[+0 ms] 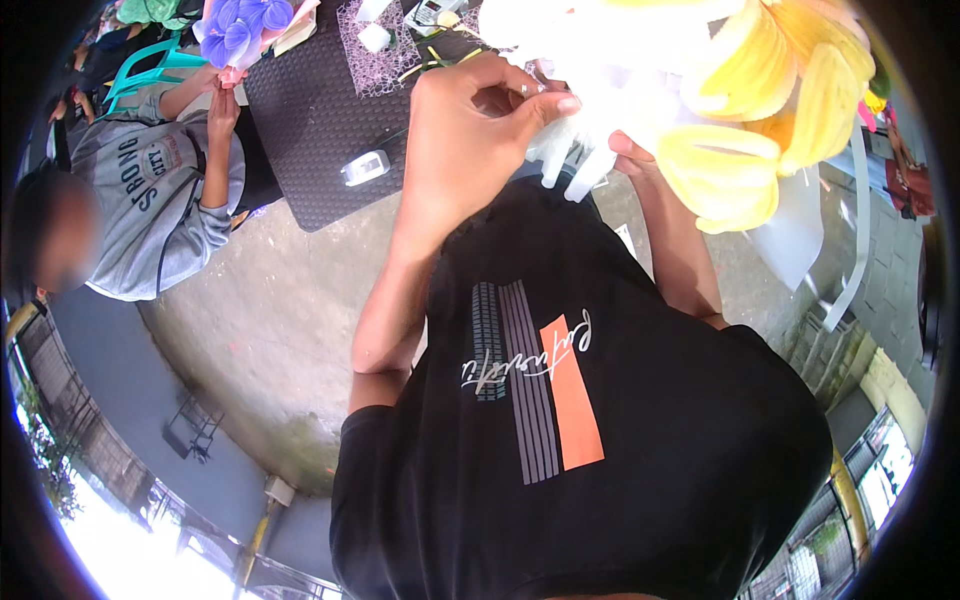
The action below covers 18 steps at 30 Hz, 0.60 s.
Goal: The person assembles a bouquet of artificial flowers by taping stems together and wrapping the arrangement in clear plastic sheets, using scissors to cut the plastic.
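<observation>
- Yellow artificial flowers point(740, 75) spread up and right, your right hand point(642, 162) nearer, its grip hidden!
- Your left hand point(485, 115) curled, thumb and forefinger close; whether they pinched anything, I couldn't tell.
- White stubs point(590, 174) pointed down, between both hands.

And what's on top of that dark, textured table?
On the table, among other items, are a small white plastic object and pinkish lacy mesh. The left hand covers what lies behind it.
</observation>
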Each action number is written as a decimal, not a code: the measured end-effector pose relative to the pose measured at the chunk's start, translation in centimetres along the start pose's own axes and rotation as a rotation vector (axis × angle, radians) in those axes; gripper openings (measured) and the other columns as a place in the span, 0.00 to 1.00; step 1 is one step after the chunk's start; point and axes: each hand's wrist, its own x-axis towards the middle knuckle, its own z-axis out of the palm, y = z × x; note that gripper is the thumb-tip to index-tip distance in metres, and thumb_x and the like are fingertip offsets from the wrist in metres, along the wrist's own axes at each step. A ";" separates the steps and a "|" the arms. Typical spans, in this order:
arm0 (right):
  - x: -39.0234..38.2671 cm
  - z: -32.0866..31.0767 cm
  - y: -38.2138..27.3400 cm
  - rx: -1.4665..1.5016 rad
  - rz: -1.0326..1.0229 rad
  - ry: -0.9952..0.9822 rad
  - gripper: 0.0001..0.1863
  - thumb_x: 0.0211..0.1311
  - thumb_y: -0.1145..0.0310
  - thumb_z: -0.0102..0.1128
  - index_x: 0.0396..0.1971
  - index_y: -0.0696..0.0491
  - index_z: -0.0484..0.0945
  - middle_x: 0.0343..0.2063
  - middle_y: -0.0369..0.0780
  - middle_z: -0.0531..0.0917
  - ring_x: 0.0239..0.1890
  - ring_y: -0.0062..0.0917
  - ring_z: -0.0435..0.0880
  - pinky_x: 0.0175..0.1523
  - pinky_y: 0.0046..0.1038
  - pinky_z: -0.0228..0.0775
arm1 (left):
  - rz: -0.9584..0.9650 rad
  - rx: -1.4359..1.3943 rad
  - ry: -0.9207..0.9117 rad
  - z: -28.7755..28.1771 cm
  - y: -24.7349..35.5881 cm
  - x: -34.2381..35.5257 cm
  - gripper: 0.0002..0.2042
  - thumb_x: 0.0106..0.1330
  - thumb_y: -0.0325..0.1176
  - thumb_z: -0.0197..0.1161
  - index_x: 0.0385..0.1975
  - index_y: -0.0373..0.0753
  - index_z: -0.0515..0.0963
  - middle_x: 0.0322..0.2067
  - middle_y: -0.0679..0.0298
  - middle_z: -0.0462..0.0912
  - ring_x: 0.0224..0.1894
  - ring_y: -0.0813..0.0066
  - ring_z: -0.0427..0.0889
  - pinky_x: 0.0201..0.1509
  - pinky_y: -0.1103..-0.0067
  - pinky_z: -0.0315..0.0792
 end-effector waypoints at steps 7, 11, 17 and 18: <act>0.9 -0.5 0.6 0.249 0.111 -0.243 0.40 0.51 0.56 0.74 0.62 0.60 0.70 0.58 0.48 0.76 0.56 0.31 0.77 0.57 0.33 0.73 | 0.041 -0.342 -0.194 -0.3 -2.3 0.7 0.06 0.67 0.27 0.69 0.36 0.30 0.83 0.32 0.62 0.85 0.34 0.80 0.81 0.42 0.82 0.74; 0.9 -0.6 0.4 0.270 0.125 -0.267 0.41 0.51 0.57 0.74 0.63 0.60 0.70 0.61 0.50 0.76 0.58 0.32 0.78 0.59 0.34 0.74 | -0.160 -0.321 -0.123 0.0 -2.4 0.4 0.07 0.70 0.28 0.65 0.38 0.29 0.83 0.34 0.63 0.84 0.33 0.80 0.79 0.40 0.82 0.72; 0.7 -0.9 0.7 0.056 0.176 -0.138 0.46 0.41 0.46 0.73 0.61 0.54 0.71 0.56 0.49 0.71 0.49 0.30 0.72 0.51 0.29 0.67 | 0.037 -0.416 0.111 0.5 -1.1 -1.5 0.06 0.69 0.26 0.64 0.40 0.30 0.82 0.35 0.62 0.86 0.35 0.81 0.82 0.37 0.84 0.73; 0.7 -1.2 0.6 0.053 0.186 -0.139 0.46 0.41 0.46 0.73 0.62 0.55 0.70 0.56 0.50 0.72 0.50 0.31 0.72 0.53 0.30 0.68 | 0.075 -0.437 0.099 0.4 -0.7 -1.6 0.06 0.69 0.25 0.64 0.40 0.30 0.83 0.34 0.62 0.86 0.35 0.81 0.82 0.37 0.84 0.73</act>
